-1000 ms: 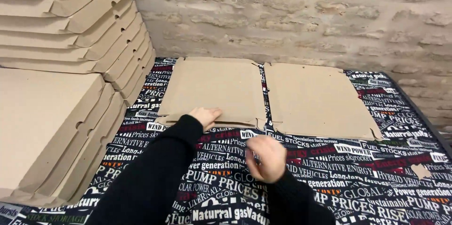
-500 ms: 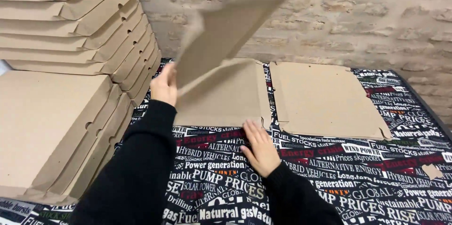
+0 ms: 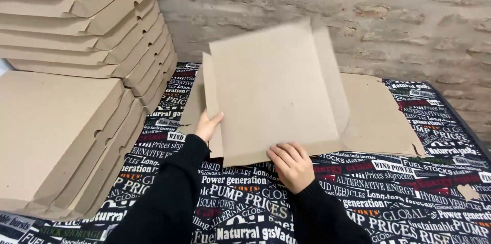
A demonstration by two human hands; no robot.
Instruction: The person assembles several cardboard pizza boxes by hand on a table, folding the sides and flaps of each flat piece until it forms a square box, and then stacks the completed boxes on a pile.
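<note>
Nearest the camera, the right hand (image 3: 292,165) is pressing down on the near edge of a flat cardboard box blank (image 3: 273,90), fingers together on top of it, pinning that edge to the surface (image 3: 358,198), which is covered in a black cloth printed with newspaper-style lettering. A little further out, the left hand (image 3: 208,125) is gripping the blank's left side flap, thumb in front and fingers curled behind. The panel is standing tilted up off the surface, its face turned toward the camera, its long axis running from the near edge up toward the brick wall (image 3: 358,14). This looks like the first fold of a box; the next move probably calls for creasing the side flaps while the base stays pinned. Beyond, another flat sheet (image 3: 381,116) is lying on the cloth, and folded boxes (image 3: 76,34) are standing stacked at far left.
</note>
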